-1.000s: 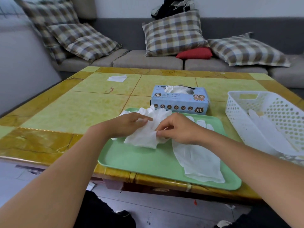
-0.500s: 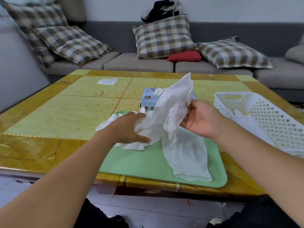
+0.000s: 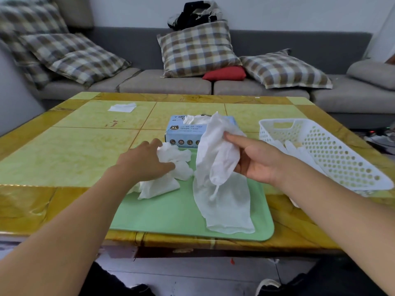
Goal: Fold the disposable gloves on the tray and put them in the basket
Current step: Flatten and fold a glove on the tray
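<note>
A green tray (image 3: 171, 212) lies at the table's near edge. My right hand (image 3: 258, 163) holds a white disposable glove (image 3: 215, 150) up above the tray, thumb and fingers pinching it. Beneath it a second glove (image 3: 226, 206) lies flat on the tray's right side. My left hand (image 3: 143, 165) rests on a crumpled pile of gloves (image 3: 171, 174) at the tray's far left, fingers curled into it. The white perforated basket (image 3: 333, 152) stands to the right of the tray with gloves (image 3: 297, 150) inside.
A blue XL glove box (image 3: 183, 133) stands just behind the tray. A white tissue (image 3: 121, 107) lies on the far left of the yellow-green table (image 3: 64, 150). A grey sofa with plaid cushions (image 3: 198, 50) runs behind the table.
My right hand has lifted one glove off the pile and carried it up and to the right. My left hand stayed on the crumpled pile.
</note>
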Motion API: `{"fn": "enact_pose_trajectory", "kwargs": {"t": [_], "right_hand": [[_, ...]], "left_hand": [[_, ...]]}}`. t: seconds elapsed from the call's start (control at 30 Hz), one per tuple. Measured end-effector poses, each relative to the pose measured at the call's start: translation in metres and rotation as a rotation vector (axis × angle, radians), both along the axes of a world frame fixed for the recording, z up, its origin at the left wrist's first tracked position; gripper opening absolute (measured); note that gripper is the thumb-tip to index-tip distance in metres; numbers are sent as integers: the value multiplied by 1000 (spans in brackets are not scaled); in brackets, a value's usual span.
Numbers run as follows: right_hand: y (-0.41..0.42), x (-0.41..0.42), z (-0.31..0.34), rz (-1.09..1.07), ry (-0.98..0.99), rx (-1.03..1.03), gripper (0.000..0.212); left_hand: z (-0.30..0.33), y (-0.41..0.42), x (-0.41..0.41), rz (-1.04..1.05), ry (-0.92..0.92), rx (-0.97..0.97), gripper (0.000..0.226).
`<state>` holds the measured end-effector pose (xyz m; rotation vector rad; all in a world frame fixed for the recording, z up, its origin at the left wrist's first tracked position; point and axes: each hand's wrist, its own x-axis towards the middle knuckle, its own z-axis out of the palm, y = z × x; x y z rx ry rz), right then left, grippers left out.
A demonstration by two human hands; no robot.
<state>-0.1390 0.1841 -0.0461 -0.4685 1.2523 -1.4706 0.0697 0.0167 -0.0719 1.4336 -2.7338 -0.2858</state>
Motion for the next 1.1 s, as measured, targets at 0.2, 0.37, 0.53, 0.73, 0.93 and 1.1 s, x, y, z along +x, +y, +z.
{"fn": "enact_pose_trajectory", "kwargs": {"t": [0.2, 0.37, 0.53, 0.73, 0.93, 1.1], "right_hand": [[4, -4, 2, -115, 87, 56, 23], [7, -4, 5, -213, 131, 18, 27], [7, -9, 10, -286, 169, -135, 20], [7, 3, 13, -240, 307, -224, 21], [14, 29, 23, 152, 312, -345, 63], [27, 20, 33, -163, 688, -312, 40]], "left_hand": [[-1, -3, 1, 106, -10, 151, 125], [-4, -6, -4, 156, 33, 140, 85], [4, 3, -5, 216, 1, 149, 104], [41, 53, -22, -33, 603, -41, 83], [38, 98, -59, -226, 1127, 854, 41], [46, 73, -61, 51, 1341, 1347, 42]]}}
